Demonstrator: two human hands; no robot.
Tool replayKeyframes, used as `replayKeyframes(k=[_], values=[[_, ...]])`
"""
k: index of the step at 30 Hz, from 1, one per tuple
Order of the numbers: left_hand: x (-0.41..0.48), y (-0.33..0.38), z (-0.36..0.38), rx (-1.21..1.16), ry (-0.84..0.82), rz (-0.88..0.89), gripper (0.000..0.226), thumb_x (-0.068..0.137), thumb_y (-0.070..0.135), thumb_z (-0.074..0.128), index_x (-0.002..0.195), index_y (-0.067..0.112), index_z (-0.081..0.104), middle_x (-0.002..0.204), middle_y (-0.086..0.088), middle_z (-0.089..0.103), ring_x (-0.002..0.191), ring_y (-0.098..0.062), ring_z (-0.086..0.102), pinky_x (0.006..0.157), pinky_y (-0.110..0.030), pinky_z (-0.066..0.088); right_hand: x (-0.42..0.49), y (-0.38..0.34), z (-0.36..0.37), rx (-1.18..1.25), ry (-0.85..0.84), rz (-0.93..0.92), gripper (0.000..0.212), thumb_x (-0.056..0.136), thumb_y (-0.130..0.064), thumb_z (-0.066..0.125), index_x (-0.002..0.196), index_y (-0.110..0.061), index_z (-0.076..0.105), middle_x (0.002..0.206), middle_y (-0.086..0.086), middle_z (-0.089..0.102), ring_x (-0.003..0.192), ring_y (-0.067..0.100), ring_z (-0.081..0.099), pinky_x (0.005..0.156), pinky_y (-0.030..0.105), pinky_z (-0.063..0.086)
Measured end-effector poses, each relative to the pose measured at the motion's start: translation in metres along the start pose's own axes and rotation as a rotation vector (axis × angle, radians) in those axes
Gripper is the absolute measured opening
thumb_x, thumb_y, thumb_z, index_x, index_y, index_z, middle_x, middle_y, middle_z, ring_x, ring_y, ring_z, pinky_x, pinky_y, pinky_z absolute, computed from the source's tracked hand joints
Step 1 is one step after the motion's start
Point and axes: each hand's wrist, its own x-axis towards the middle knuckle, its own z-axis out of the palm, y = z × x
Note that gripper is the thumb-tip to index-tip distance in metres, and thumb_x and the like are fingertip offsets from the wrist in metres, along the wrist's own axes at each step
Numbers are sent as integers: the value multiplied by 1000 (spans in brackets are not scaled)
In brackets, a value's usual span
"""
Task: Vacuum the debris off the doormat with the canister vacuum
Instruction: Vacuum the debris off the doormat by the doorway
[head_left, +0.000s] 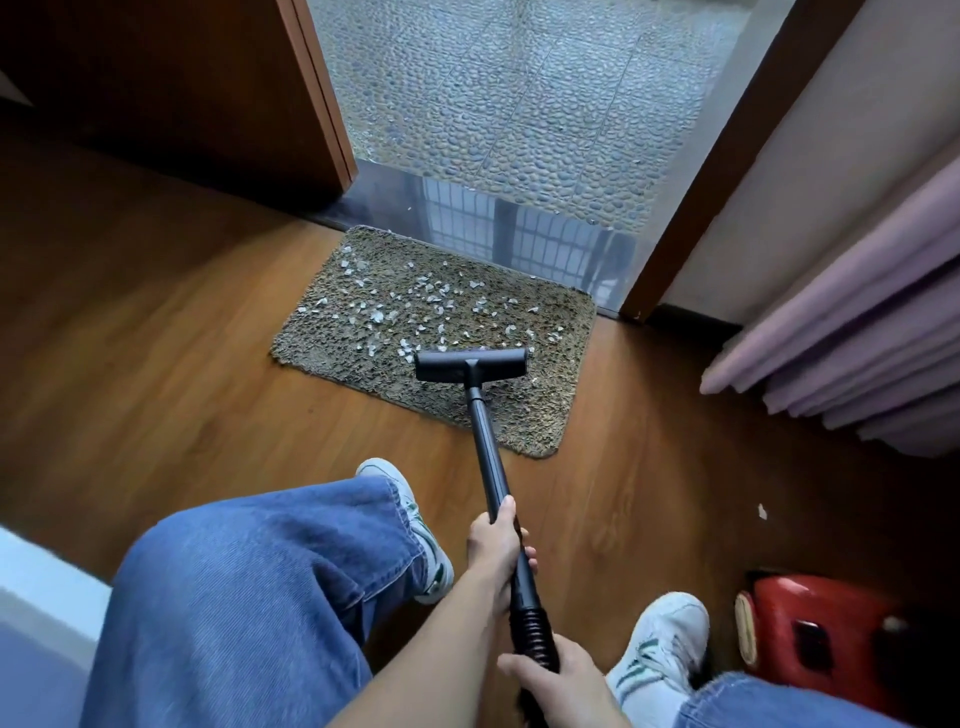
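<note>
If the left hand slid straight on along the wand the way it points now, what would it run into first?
Probably nothing until the floor nozzle. The left hand points up the black wand, whose shaft looks bare between the hand and the nozzle resting on the doormat.

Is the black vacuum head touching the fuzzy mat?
Touching. The head view shows the black T-shaped vacuum head pressed flat on the shaggy olive doormat, no gap.
</note>
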Motion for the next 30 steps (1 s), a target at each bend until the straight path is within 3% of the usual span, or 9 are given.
replayKeyframes(k=[2, 6, 9, 12, 18, 30], values=[[6, 1, -3, -31, 13, -20, 34, 103, 36, 55, 97, 2, 55, 74, -10, 54, 47, -17, 50, 43, -25, 44, 5, -2, 1, -42, 41, -38, 32, 71, -41, 80, 79, -17, 62, 57, -10, 62, 52, -2, 59, 57, 14, 43], [16, 10, -2, -105, 24, -22, 32, 102, 34, 57, 96, 3, 53, 73, -11, 54, 46, -17, 50, 43, -25, 45, 11, -14, -4, -150, 104, -88, 30, 85, -44, 77, 105, -30, 60, 87, -8, 68, 70, -3, 66, 63, 11, 46], [18, 16, 0, -126, 31, -12, 30, 101, 31, 60, 96, 3, 53, 73, -11, 54, 46, -17, 50, 43, -25, 45, 17, -19, -8, -186, 112, -132, 26, 86, -43, 76, 106, -35, 61, 81, -7, 69, 62, -5, 65, 62, 11, 48], [21, 25, 0, -141, 18, 16, 26, 101, 27, 61, 104, 3, 52, 74, -10, 55, 45, -16, 50, 42, -24, 46, 26, -27, -9, -236, 130, -155, 27, 84, -50, 75, 106, -38, 62, 85, -5, 72, 77, 5, 72, 75, 19, 54], [34, 41, -4, -172, -34, 45, 29, 100, 17, 62, 121, 1, 49, 82, -13, 59, 48, -18, 54, 43, -26, 48, 51, -41, -7, -339, 151, -217, 25, 89, -50, 70, 106, -34, 60, 85, -4, 72, 86, 15, 72, 74, 23, 51], [59, 73, -1, -225, -32, 47, 26, 101, 23, 62, 110, 3, 49, 71, -8, 54, 42, -14, 51, 42, -24, 47, 76, -88, -5, -360, 147, -243, 23, 91, -45, 65, 91, -23, 60, 77, 6, 73, 63, 27, 69, 65, 43, 59]])
